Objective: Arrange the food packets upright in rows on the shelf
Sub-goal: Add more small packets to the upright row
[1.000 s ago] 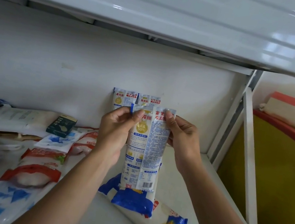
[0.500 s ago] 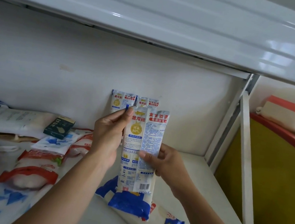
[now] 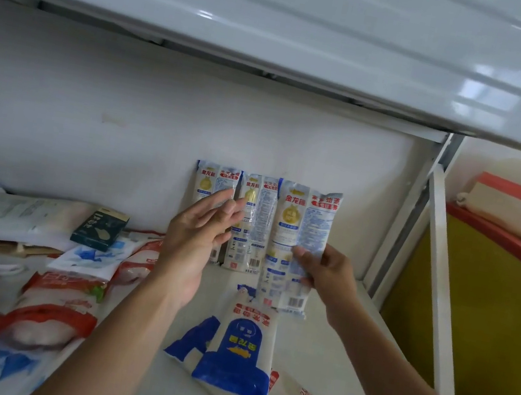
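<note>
Centre frame, the long white-and-blue plastic packet [image 3: 303, 225] (likely light, slippery) is pinched mid-length by the right hand [image 3: 328, 279]; left hand [image 3: 195, 241] spread, empty.

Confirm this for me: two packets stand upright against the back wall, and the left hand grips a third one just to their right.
Not quite: one detail is off. The head view shows the right hand gripping the third packet, not the left. The left hand is open, in front of the two upright packets at the back wall. The rest holds.
</note>
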Motion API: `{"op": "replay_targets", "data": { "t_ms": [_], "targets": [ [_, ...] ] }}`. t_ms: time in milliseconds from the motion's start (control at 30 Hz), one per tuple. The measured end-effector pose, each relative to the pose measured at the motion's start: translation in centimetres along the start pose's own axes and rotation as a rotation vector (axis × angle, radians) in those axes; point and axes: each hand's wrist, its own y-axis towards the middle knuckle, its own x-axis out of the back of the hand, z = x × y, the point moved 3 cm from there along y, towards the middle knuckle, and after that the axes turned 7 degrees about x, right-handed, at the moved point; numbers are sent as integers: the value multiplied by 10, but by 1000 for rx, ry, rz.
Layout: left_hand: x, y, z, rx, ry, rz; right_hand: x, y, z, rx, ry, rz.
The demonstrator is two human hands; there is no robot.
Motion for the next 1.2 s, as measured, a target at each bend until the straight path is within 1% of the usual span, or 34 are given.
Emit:
{"op": "replay_targets", "data": {
  "t_ms": [233,500,733,833,933,1067,1133,1200],
  "targets": [
    [5,13,9,12,120,29,12,77,-50,-68,-75,-109],
    [16,17,13,59,162,22,-4,118,-95,-152,52,-50],
    [30,16,13,107,209,-4,-15,144,-99,-151,37,13],
    [34,16,14,118,232,-14,-14,148,-103,-177,45,7],
    [35,16,15,123,265,-15,-14,148,-102,-189,-4,-23],
    [30,10,18,155,318,-23,-21,130,-70,-147,-210,-2],
    [26,5,19,172,352,-9,-22,113,-45,-97,-240,-15],
    [23,1,21,178,394,7,-22,90,-16,64,-304,-1]
  ]
}}
